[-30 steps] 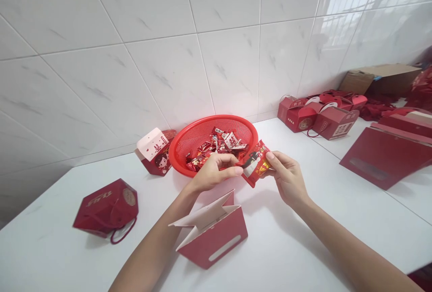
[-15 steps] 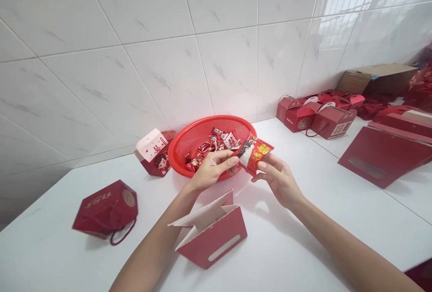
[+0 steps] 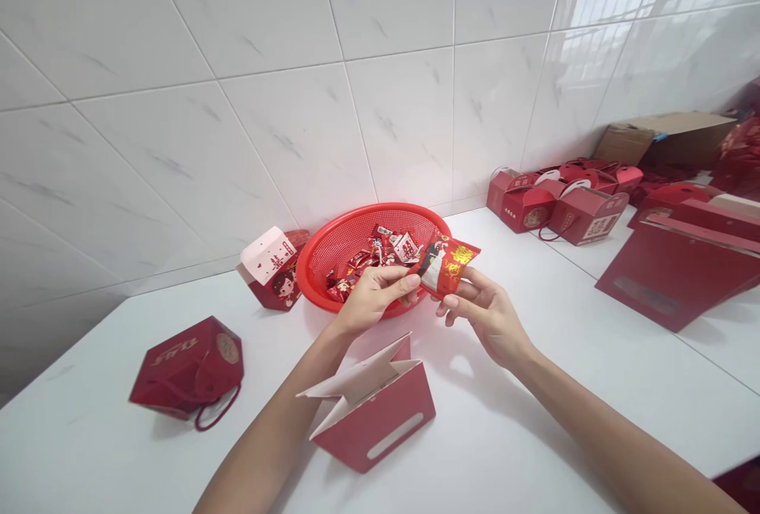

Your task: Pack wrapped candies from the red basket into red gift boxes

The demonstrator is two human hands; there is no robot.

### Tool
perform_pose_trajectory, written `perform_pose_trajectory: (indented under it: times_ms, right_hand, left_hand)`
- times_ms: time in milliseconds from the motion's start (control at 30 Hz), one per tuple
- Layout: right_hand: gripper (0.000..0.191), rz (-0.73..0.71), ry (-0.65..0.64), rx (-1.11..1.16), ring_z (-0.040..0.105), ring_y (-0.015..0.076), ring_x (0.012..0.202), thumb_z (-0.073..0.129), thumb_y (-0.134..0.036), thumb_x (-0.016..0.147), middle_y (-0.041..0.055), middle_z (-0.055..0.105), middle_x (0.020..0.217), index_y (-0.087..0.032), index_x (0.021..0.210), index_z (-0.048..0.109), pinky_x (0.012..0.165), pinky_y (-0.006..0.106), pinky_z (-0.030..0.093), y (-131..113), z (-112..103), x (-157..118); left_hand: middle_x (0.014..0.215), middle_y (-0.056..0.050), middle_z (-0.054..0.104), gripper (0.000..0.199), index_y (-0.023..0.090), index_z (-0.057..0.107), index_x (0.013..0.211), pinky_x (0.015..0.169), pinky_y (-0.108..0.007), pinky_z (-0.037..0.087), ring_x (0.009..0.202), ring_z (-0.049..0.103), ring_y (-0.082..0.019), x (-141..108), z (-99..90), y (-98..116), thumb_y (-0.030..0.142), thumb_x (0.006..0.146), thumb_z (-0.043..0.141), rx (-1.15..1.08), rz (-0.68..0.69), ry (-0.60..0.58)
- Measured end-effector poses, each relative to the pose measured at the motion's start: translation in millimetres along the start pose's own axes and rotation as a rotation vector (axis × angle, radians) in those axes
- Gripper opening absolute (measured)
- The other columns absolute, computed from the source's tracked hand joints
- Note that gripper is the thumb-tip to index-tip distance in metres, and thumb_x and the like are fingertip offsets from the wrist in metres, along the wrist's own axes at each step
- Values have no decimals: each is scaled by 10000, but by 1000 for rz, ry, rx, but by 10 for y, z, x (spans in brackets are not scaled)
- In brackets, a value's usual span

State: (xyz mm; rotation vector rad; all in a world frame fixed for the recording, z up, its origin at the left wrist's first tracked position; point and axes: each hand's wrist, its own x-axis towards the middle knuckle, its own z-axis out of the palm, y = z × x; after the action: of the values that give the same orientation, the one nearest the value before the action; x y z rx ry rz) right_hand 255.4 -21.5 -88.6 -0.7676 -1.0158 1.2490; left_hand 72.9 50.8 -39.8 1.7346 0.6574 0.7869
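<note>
My left hand (image 3: 375,298) pinches the left end of a small red snack packet (image 3: 446,264) with yellow lettering and a printed couple, held over the near right rim of a red plastic basket (image 3: 314,241). Close against the packet's lower right side is my right hand (image 3: 484,312), its thumb off the front and its fingers apart; whether a finger touches the back is hidden. Small red wrapped sweets (image 3: 362,260) lie inside the basket. Below my hands, an open red paper gift box (image 3: 380,419) stands on the white table, between my forearms.
A dark red box with a cord handle (image 3: 190,367) lies at the left. One pink-flapped box (image 3: 276,268) leans by the basket. Several small red boxes (image 3: 558,201), a cardboard carton (image 3: 665,138) and larger red boxes (image 3: 677,268) occupy the right, along the tiled wall (image 3: 397,118).
My right thumb has come off the packet's front and slid down and left. The packet, still in my left hand, now lies flatter towards the camera. The boxes stay put.
</note>
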Motion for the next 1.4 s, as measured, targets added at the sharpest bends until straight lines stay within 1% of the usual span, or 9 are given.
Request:
perform_pose_trajectory:
  times_ms: [367, 500, 633, 833, 967, 1067, 1200, 1300, 1400]
  right_hand:
    - [454, -17, -12, 14, 627, 148, 643, 825, -317, 744, 37, 733, 873, -223, 1153, 652, 585, 289, 491, 25, -18, 0]
    - [466, -14, -1, 0, 615, 151, 629, 832, -328, 727, 36, 730, 860, -220, 1143, 650, 582, 297, 483, 15, -7, -4]
    - [482, -3, 10, -5, 607, 150, 624, 838, -329, 709, 34, 728, 860, -220, 1142, 657, 573, 292, 476, 7, -1, -3]
    - [431, 1, 28, -14, 604, 143, 610, 793, -412, 755, 31, 712, 861, -220, 1119, 667, 566, 286, 478, -7, 12, 2]
    - [405, 44, 60, -61, 590, 150, 587, 791, -448, 750, 30, 690, 775, -191, 1044, 684, 562, 294, 474, -5, -5, 13]
    - [387, 15, 15, -23, 579, 146, 604, 792, -422, 759, 30, 701, 827, -218, 1068, 679, 561, 291, 470, -7, -24, 11]
    - [288, -11, -165, -26, 542, 136, 628, 787, -375, 786, 41, 702, 873, -227, 1022, 713, 544, 274, 464, -5, -18, -10]
    - [287, 11, -153, -22, 520, 132, 629, 769, -392, 806, 52, 700, 912, -229, 1037, 721, 511, 259, 446, 16, -4, -15]
    - [329, 31, -149, -62, 540, 147, 669, 773, -395, 803, 55, 708, 921, -232, 1084, 719, 515, 255, 444, 50, -8, -6]
  left_hand:
    - [634, -23, 612, 405, 134, 669, 636, 640, -266, 453, 612, 532, -125, -2, -2, -9, 497, 807, 725, -24, -12, -16]
    - [638, -20, 611, 394, 130, 676, 668, 636, -265, 444, 617, 529, -125, 4, -2, -17, 494, 810, 722, -24, 0, -23]
    - [617, -8, 583, 409, 133, 657, 644, 624, -262, 430, 608, 511, -122, 4, -4, -18, 500, 815, 712, -7, 1, -22]
    - [597, 2, 549, 411, 146, 625, 613, 598, -254, 405, 600, 489, -118, -4, -5, -10, 495, 817, 700, 36, 3, -31]
    - [610, 0, 572, 394, 149, 634, 651, 606, -258, 406, 603, 501, -122, -5, -11, -37, 509, 791, 711, 29, -34, -23]
    - [561, 16, 530, 441, 162, 555, 583, 575, -250, 376, 553, 453, -102, 1, -26, -65, 530, 779, 700, -48, -29, 27]
    - [528, 30, 461, 490, 177, 488, 550, 519, -248, 319, 514, 393, -91, 16, -33, -56, 567, 796, 654, -210, -25, 137]
    - [530, 36, 451, 496, 181, 468, 550, 520, -249, 328, 502, 386, -85, 27, -24, -42, 571, 769, 681, -270, -46, 181]
    - [540, 37, 460, 499, 175, 475, 549, 523, -246, 336, 503, 399, -81, 35, -18, -64, 571, 749, 704, -248, -58, 152]
